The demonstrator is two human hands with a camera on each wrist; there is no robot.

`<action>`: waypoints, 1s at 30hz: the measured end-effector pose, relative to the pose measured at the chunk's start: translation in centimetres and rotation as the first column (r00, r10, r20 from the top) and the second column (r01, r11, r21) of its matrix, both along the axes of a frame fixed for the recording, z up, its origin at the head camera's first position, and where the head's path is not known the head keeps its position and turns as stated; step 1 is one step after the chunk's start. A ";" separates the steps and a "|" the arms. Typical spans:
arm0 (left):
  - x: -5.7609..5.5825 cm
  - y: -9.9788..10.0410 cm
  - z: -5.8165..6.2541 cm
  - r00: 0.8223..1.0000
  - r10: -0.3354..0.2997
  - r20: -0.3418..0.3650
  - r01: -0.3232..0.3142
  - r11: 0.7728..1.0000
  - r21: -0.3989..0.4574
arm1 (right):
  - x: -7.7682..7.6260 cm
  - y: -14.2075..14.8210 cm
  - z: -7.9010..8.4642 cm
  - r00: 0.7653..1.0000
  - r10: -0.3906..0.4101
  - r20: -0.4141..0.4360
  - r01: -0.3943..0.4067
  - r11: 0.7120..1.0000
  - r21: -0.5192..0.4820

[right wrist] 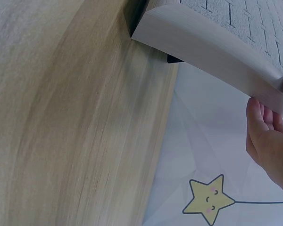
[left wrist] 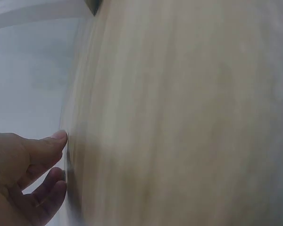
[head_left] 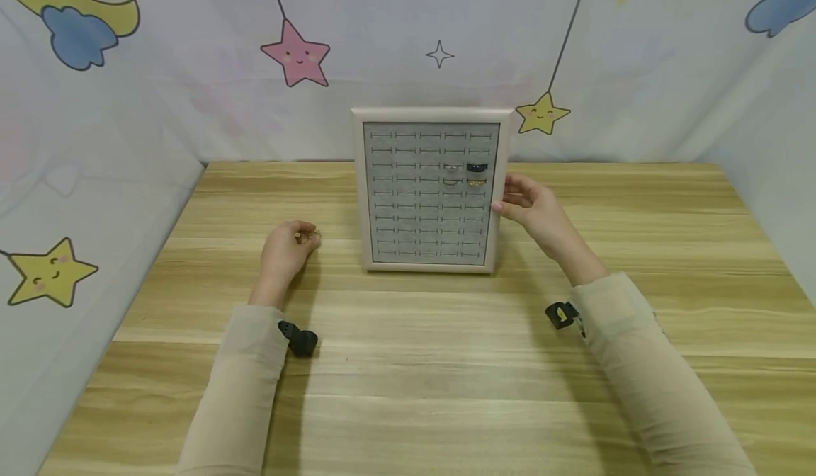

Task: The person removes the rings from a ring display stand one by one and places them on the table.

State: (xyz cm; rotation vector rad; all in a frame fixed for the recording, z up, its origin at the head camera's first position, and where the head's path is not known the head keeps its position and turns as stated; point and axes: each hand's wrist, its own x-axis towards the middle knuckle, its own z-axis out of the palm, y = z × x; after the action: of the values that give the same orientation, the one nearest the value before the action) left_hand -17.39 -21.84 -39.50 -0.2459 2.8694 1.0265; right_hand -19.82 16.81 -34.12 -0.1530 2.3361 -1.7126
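Note:
A pale-framed ring display board (head_left: 428,191) leans upright toward the back of the table, its grey pad lined with slots. Two rows on its right side carry a black ring (head_left: 477,168), a gold ring (head_left: 476,182) and thin pale rings. My right hand (head_left: 534,214) grips the frame's right edge, thumb in front and fingers behind; this grip also shows in the right wrist view. To the board's left, my left hand (head_left: 287,251) is low at the tabletop, its fingertips around a small gold ring (head_left: 316,233). Fingers largely hide that ring, and the left wrist view does not show it.
The wood-grain table (head_left: 408,391) runs back to a light curtain (head_left: 395,23) printed with stars and clouds. Black wrist cameras are strapped to the left sleeve (head_left: 245,377) and the right sleeve (head_left: 650,370).

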 end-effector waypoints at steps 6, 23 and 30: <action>-0.1 0.1 0.0 1.000 -0.006 0.019 0.007 0.999 -0.038 | 0.0 0.0 0.1 1.000 0.000 0.006 0.000 1.000 0.002; -0.4 0.9 1.8 0.984 0.114 -0.136 -0.095 0.985 0.143 | -0.1 0.0 -0.1 1.000 0.002 -0.013 -0.002 1.000 0.002; -1.0 4.2 4.8 0.872 0.279 -0.402 -0.148 0.934 0.326 | -0.2 0.0 -0.2 1.000 0.004 -0.015 -0.004 1.000 0.016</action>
State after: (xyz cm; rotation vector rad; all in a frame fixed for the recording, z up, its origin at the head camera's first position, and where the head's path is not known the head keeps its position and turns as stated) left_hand -18.41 -17.61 -34.70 -0.3590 3.0682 1.7296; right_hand -20.00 16.81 -34.32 -0.1681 2.3584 -1.6960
